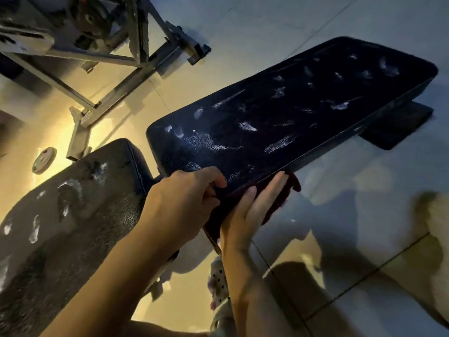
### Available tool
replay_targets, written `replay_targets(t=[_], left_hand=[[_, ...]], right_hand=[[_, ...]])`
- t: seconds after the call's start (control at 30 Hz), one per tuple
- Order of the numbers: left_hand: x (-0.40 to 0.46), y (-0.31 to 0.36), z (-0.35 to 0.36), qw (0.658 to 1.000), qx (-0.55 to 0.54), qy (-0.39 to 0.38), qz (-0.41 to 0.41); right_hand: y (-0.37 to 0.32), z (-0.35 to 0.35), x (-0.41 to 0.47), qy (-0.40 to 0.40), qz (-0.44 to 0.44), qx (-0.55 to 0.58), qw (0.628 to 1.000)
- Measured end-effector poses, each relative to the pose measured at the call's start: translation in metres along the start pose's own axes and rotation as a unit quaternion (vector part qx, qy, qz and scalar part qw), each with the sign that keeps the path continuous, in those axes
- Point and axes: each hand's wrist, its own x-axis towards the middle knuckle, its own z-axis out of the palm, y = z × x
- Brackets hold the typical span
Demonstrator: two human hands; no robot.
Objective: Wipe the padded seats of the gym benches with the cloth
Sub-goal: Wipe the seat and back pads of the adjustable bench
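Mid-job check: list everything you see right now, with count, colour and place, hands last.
long bench pad: one, black with white smears, centre to upper right.
second bench pad: one, black with white marks, lower left.
cloth: one, dark red, against the long pad's near edge.
metal frame: one, grey, upper left.
weight plate: one, grey, on the floor at left.
tiled floor: pale, right side.
left hand: curled on the cloth and pad edge.
right hand: fingers straight, pressing the cloth.

Open tiled floor (340, 215) lies right of the bench pad (291, 113); a metal frame (109, 69) crowds the left.
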Motion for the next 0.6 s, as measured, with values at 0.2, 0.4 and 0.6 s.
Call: replay_targets(t=[0.2,0.4,0.6], left_hand=[[0.021,0.020,0.008,0.996,-0.080,-0.005,0.034],[0.037,0.020,0.005,0.989,-0.080,0.102,0.067],[0.032,0.013,0.008,0.991,-0.077,0.085,0.072]], right_hand=[[0.001,-0.004,0.082,0.056,-0.056,-0.065,0.995],[-0.005,-0.036,0.192,0.109,-0.001,-0.054,0.993],[-0.002,-0.034,0.178,0.087,0.030,-0.016,0.996]])
